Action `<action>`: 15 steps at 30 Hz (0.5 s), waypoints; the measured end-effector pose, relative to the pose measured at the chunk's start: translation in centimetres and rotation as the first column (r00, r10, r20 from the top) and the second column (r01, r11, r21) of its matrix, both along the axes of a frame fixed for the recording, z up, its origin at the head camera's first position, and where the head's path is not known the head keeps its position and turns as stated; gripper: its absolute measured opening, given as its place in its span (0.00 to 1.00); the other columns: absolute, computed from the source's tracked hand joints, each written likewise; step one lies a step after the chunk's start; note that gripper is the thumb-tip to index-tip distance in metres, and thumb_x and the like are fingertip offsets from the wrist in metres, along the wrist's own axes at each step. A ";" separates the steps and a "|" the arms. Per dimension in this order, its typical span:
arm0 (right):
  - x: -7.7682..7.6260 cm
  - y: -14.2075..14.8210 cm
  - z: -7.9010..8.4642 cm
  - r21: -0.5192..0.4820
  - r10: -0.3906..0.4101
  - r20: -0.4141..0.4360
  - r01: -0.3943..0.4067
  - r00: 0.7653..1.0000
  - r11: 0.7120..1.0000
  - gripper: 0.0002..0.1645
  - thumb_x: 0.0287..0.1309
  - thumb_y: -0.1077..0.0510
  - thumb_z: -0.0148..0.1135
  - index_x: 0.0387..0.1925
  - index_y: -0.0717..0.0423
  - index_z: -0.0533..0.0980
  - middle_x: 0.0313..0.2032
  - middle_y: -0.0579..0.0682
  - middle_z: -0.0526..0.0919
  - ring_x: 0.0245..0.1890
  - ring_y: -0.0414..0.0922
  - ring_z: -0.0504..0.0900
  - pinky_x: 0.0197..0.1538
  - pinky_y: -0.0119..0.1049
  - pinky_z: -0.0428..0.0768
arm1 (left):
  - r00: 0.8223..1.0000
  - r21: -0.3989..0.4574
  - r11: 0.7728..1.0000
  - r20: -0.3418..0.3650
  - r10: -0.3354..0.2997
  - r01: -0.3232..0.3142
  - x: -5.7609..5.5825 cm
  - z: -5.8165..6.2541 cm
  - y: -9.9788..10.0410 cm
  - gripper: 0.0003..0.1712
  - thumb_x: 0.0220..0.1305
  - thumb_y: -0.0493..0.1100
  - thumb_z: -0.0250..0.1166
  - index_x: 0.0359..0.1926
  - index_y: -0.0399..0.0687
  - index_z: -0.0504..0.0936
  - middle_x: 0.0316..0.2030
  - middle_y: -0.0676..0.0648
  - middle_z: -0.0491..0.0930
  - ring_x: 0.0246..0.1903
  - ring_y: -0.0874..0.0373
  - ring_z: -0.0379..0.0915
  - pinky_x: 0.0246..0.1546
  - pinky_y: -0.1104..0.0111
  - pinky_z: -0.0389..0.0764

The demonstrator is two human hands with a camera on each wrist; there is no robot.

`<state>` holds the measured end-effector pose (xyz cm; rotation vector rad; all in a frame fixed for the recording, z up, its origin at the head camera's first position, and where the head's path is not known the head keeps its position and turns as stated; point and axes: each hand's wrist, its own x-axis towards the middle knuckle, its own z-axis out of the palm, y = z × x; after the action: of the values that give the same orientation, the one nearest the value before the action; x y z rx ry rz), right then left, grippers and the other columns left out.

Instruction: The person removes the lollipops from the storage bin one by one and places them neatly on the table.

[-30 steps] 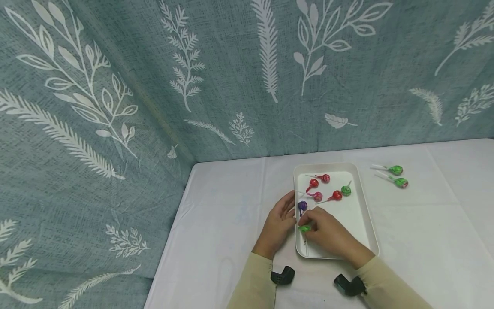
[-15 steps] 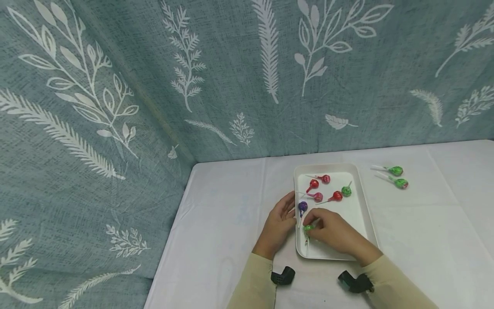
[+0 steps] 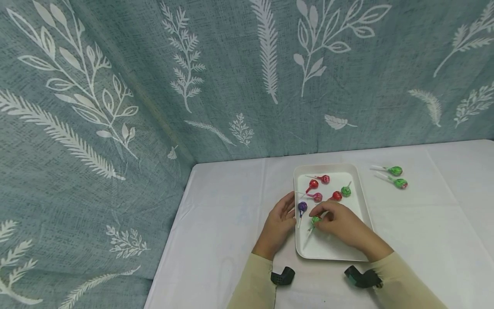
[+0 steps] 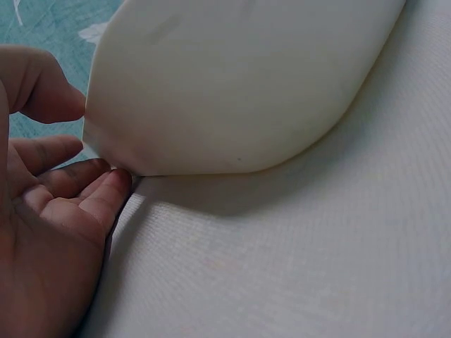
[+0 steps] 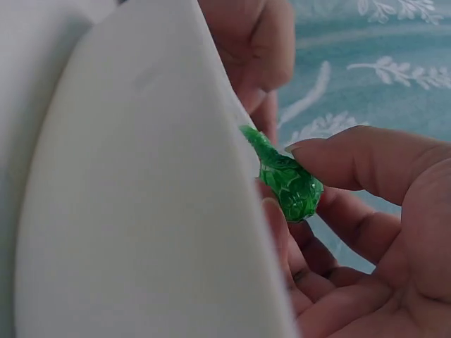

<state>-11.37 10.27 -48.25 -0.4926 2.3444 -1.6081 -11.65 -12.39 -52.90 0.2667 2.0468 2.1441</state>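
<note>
Lollipop (image 3: 316, 220), green | position: over the tray's (image 3: 328, 251) near left part; floor contact unclear | axis: oblique, head pointing far right, stick toward near left corner | right hand (image 3: 343, 223): pinching head between thumb and fingers | left hand (image 3: 279, 223): fingers loose, touching tray's left wall

We see two plain, pale beige sleeves (image 3: 252, 281), each with a bent black device (image 3: 283, 276) beside it; the right one's end perhaps looks greenish to us.
</note>
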 end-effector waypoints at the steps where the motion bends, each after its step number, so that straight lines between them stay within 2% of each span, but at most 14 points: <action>1: -0.1 0.1 0.0 -0.007 -0.007 0.005 0.007 1.000 1.000 0.14 0.63 0.65 0.72 0.50 0.61 0.85 0.44 0.51 0.84 0.37 0.48 0.81 0.36 0.34 0.82 | 1.000 -0.001 1.000 0.001 0.000 0.000 0.0 0.0 0.0 0.46 0.62 0.26 0.55 0.83 0.40 0.63 0.79 0.44 0.67 0.75 0.51 0.68 0.72 0.65 0.73; 15: -0.3 1.4 0.1 -0.055 -0.050 0.027 0.051 0.998 0.997 0.17 0.64 0.67 0.72 0.54 0.62 0.82 0.46 0.53 0.83 0.39 0.49 0.82 0.37 0.33 0.82 | 1.000 -0.002 1.000 -0.001 0.012 -0.012 0.0 0.0 0.1 0.45 0.62 0.26 0.54 0.83 0.38 0.63 0.79 0.43 0.67 0.75 0.51 0.68 0.72 0.65 0.73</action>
<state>-11.68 11.69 -48.13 -0.4250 2.3162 -1.6961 -11.66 -12.33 -52.86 0.2557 2.0563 2.1484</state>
